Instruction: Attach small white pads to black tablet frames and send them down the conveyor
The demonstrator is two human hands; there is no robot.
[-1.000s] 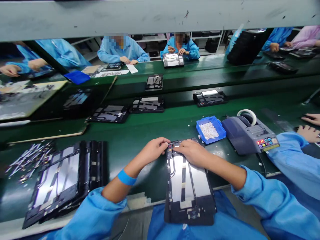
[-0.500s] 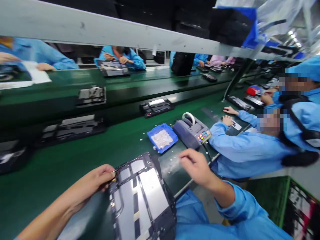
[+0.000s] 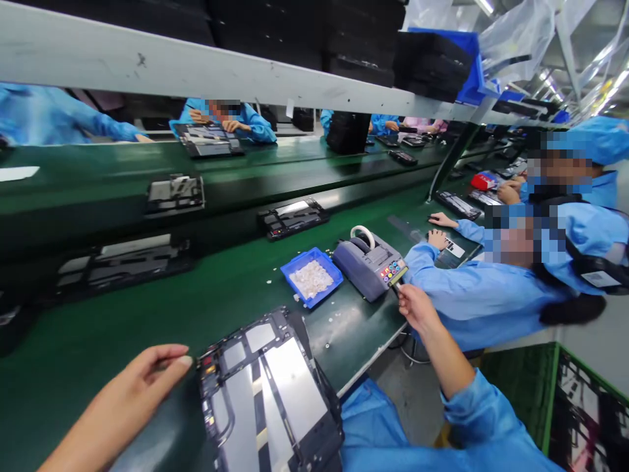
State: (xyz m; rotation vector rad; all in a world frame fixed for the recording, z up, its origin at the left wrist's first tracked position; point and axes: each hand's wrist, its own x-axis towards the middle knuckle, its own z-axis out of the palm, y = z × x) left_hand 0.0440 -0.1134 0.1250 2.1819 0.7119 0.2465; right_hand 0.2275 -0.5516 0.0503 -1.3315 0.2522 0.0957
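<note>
An opened tablet (image 3: 268, 393) with bare silver battery panels lies before me, tilted on the bench, its lower end cut off by the frame. My left hand (image 3: 147, 383) is beside its upper left corner, thumb and fingertips pinched together; whatever they hold, if anything, is too small to make out. At the front outlet of a grey tape dispenser (image 3: 366, 265), my right hand (image 3: 415, 308) pinches a short piece of tape (image 3: 398, 286), mostly covered by the fingers. A white tape roll (image 3: 362, 235) sits on top of the dispenser.
A blue tray (image 3: 309, 303) of small whitish pieces stands left of the dispenser, with scraps around it. More opened tablets (image 3: 295, 218) lie along the green line. A co-worker in blue (image 3: 472, 282) sits close on the right. A shelf beam (image 3: 196, 62) crosses above.
My right hand has moved right and forward from above the bench edge to the dispenser's outlet. My left hand has drawn back slightly left from the tablet's corner. The view has shifted a little.
</note>
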